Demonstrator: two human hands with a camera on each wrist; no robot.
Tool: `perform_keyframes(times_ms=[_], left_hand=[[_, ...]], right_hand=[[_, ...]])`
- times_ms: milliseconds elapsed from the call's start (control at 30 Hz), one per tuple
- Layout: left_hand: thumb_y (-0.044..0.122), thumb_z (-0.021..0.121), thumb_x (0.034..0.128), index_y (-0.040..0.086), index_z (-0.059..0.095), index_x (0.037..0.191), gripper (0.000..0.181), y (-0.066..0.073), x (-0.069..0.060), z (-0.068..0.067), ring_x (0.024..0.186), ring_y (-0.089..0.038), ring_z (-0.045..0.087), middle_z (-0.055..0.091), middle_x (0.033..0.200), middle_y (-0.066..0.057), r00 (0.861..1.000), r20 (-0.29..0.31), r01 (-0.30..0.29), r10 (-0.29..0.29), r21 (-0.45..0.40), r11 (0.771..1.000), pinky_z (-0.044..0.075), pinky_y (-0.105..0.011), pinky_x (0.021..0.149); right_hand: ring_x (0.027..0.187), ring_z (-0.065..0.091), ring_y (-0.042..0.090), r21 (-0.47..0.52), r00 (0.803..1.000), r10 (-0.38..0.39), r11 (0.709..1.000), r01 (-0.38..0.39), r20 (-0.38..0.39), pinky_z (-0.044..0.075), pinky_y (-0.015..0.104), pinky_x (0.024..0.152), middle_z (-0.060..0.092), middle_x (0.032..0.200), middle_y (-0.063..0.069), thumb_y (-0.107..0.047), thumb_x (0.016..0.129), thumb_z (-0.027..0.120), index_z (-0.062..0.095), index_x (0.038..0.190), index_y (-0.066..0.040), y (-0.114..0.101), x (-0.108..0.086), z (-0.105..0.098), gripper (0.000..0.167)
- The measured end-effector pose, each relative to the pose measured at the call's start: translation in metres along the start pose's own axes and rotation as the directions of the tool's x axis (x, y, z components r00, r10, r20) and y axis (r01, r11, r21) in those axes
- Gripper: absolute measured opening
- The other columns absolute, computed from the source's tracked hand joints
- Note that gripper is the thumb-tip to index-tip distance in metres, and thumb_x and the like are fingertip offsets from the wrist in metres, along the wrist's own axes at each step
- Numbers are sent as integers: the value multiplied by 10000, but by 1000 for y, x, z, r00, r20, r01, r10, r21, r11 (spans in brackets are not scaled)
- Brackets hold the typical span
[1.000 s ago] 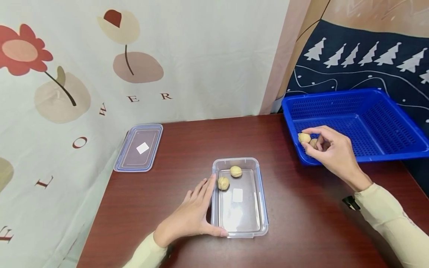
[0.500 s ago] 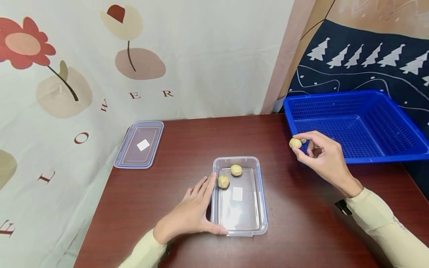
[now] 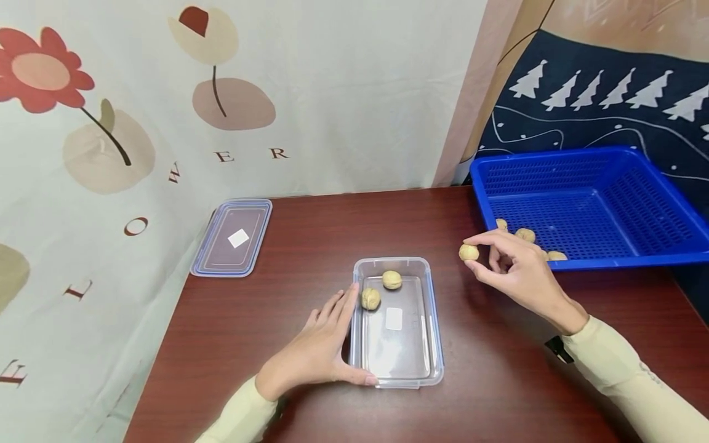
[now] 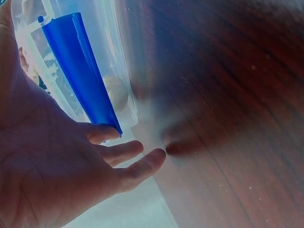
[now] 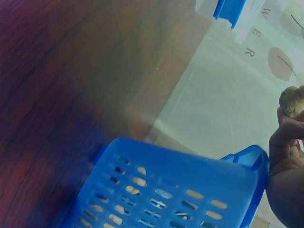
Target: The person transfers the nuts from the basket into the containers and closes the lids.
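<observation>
Now the right hand (image 3: pixel 520 271) pinches a nut (image 3: pixel 468 253) in its grip, perhaps because it is small, near the box's (image 3: pixel 396 357) far right corner, while the left hand (image 3: pixel 312 357), its grip unclosed, touches the box's left side, maybe to steady it.

The right hand (image 3: pixel 525 277) partly hides walnuts (image 3: pixel 525 234) in the blue basket (image 3: pixel 631 263)
</observation>
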State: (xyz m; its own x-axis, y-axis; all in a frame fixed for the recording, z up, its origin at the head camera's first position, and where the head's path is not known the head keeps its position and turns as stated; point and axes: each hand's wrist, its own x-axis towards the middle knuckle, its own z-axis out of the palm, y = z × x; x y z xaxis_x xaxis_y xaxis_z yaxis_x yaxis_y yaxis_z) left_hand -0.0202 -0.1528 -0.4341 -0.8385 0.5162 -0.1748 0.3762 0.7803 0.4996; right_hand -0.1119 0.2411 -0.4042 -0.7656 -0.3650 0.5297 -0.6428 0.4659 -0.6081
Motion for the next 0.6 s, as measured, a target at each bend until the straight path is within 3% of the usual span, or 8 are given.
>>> perform_keyframes(times_ms=[100, 233, 600], left_hand=[[841, 849, 709, 155, -126, 1749, 1582, 0, 0, 0, 1650, -385, 134, 116, 1814, -132, 1000, 2, 2, -2, -1, 1000, 231, -783, 1177], [845, 846, 709, 154, -127, 1749, 1583, -1, -1, 0, 1649, -388, 137, 108, 1815, -129, 1000, 2, 1, -1, 1, 1000, 232, -791, 1170], [833, 849, 717, 148, -123, 1749, 1575, 0, 1, 0, 1646, -399, 146, 114, 1813, -139, 1000, -6, -9, 9, 10, 1000, 243, -782, 1173]], right_hand=[[697, 535, 71, 11, 998, 12, 1000, -13, 55, 410, 209, 580, 667, 1007, -88, 16, 843, 916, 785, 1257, -192, -4, 2, 4, 482], [668, 533, 66, 24, 993, 7, 1000, -10, 117, 420, 205, 568, 667, 1033, -111, -23, 884, 897, 772, 1262, -237, -8, 3, 13, 452], [656, 525, 66, 59, 985, -19, 998, 9, 169, 431, 204, 586, 671, 1044, -125, -42, 910, 882, 768, 1249, -241, -12, 6, 31, 410]])
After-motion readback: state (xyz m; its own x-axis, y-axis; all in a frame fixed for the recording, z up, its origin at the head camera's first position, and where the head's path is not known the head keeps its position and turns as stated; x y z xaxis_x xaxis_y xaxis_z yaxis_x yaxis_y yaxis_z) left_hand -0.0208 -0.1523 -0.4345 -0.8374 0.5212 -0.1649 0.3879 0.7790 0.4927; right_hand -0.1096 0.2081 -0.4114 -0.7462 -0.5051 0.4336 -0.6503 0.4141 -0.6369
